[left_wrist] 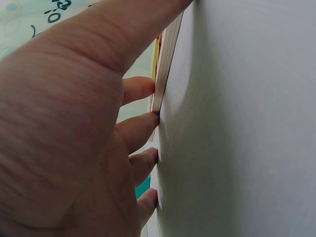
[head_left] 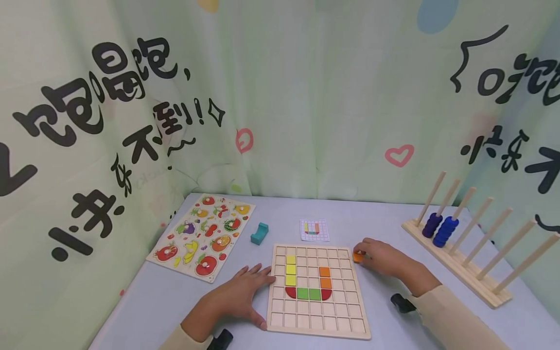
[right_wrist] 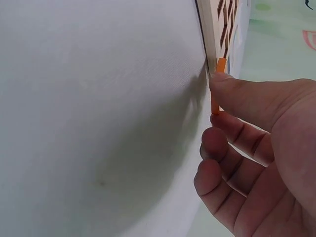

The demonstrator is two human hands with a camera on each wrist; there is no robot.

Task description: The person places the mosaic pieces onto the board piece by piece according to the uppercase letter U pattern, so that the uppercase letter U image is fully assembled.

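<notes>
In the head view a wooden grid board [head_left: 345,321] lies on the table, bearing a U of tiles: yellow tiles [head_left: 290,269] at left, orange tiles [head_left: 325,277] at right, green tiles [head_left: 308,293] along the bottom and red rounded corner tiles [head_left: 326,294]. My left hand [head_left: 238,294] rests with spread fingers against the board's left edge; the left wrist view shows its fingertips [left_wrist: 148,118] at that edge. Just off the board's upper right corner, my right hand [head_left: 385,260] pinches an orange tile [right_wrist: 217,89] between thumb and fingers.
Behind the board lies a small pattern card [head_left: 314,238] with a U drawn on it. A teal block [head_left: 260,234] and a fruit puzzle board [head_left: 179,231] are at left. At right stands a wooden peg rack [head_left: 463,270] with blue beads [head_left: 445,232]. Printed curtains surround the table.
</notes>
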